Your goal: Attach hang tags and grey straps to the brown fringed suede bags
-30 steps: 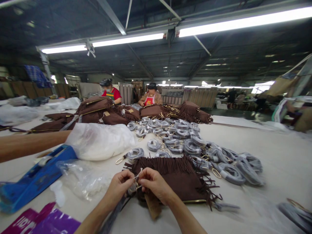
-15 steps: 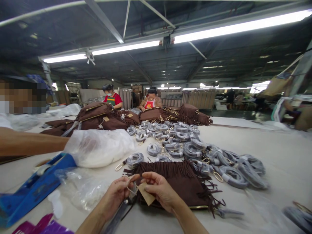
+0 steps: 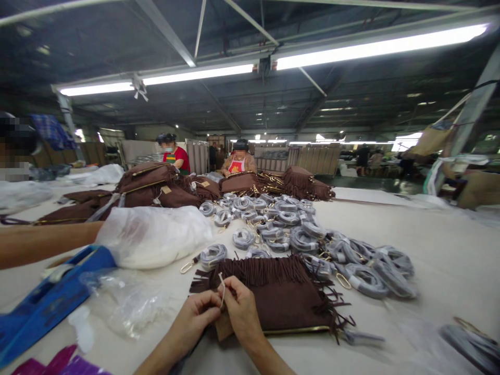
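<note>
A brown fringed suede bag (image 3: 285, 294) lies flat on the white table (image 3: 441, 250) in front of me. My left hand (image 3: 195, 319) and my right hand (image 3: 242, 311) meet at the bag's near left corner. Both pinch a thin pale string (image 3: 222, 286) that loops up between the fingertips. A tan paper tag (image 3: 223, 327) shows just under my right hand, against the bag's edge. Both hands are closed in a pinch.
Several coiled grey straps (image 3: 312, 239) with gold clips lie beyond the bag. A white plastic bag (image 3: 156, 234), a blue tape dispenser (image 3: 47, 299) and clear wrapping (image 3: 128, 307) lie at the left, by another person's forearm (image 3: 47, 240). Stacked brown bags (image 3: 156, 185) and two seated workers are at the far end.
The tan tag, held up between my fingers half a second ago, now lies low under my right hand. My hands have closed together on the string, which stands up in a loop.
</note>
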Available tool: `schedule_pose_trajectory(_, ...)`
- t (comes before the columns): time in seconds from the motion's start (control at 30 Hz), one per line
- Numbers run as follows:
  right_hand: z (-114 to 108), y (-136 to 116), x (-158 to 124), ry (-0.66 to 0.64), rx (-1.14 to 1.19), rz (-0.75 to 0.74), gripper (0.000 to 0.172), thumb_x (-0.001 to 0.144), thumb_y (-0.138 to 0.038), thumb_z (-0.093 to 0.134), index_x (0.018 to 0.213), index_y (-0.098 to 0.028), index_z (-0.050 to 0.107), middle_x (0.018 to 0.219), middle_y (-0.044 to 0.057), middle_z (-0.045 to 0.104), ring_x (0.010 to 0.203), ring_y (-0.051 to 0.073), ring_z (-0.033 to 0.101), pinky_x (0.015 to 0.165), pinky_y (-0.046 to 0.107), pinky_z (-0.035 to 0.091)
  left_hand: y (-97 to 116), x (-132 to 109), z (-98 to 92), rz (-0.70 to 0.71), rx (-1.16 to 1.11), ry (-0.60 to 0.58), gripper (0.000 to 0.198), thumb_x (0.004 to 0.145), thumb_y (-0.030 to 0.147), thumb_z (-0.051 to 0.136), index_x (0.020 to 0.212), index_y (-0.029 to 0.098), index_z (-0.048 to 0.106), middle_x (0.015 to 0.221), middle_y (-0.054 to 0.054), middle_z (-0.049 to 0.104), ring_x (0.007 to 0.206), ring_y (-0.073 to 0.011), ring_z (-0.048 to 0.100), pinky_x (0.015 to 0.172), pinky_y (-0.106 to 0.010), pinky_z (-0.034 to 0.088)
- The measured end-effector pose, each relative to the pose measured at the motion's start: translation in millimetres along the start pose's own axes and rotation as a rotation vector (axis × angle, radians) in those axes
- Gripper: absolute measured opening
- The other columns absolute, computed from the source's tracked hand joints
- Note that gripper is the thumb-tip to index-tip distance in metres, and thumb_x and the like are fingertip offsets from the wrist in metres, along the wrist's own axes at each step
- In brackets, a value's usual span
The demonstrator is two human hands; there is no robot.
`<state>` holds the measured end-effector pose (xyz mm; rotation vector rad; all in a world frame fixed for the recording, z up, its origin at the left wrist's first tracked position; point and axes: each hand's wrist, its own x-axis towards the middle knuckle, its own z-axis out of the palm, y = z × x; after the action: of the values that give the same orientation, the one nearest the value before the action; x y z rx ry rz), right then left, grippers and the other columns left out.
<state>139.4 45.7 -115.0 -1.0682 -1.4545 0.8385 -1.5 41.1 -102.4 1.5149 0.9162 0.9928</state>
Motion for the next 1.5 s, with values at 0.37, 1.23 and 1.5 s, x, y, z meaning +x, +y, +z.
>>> schedule_pose_trajectory(0.37,0,2,-2,-0.038,0.215,0.187,0.028,0.077,-0.047,0.059,0.07,-0.02,0.058,0.066,0.001,0.062,0.063,0.019,0.06,0.052,0.025,0.049,-4,2,-6.2,-0.176,-0.222,0.127,0.029,0.062,0.038,0.074,0.071,0.017,0.056,0.062,0.004,0.058,0.057,-0.0104,0.052,0.054,-0.02,0.041)
schedule_pose_trajectory(1.23,-21,7,8,-0.2,0.393,0.278,0.05,0.067,-0.065,0.068,0.075,-0.019,0.051,0.05,-0.007,0.053,0.035,0.006,0.042,0.033,0.016,0.033,5,0,-13.4,-0.224,-0.607,0.229,0.042,0.057,0.01,0.077,0.098,0.018,0.068,0.101,-0.005,0.07,0.065,-0.0084,0.064,0.049,-0.014,0.042)
schedule_pose_trajectory(1.5,-24,6,2,-0.29,0.042,0.117,0.019,0.077,-0.034,0.059,0.07,-0.017,0.063,0.055,-0.005,0.052,0.04,0.008,0.04,0.039,0.019,0.029,-7,1,-11.4,-0.117,-0.181,0.158,0.051,0.065,0.026,0.073,0.114,0.019,0.063,0.103,-0.009,0.071,0.036,-0.0037,0.05,0.036,-0.017,0.032)
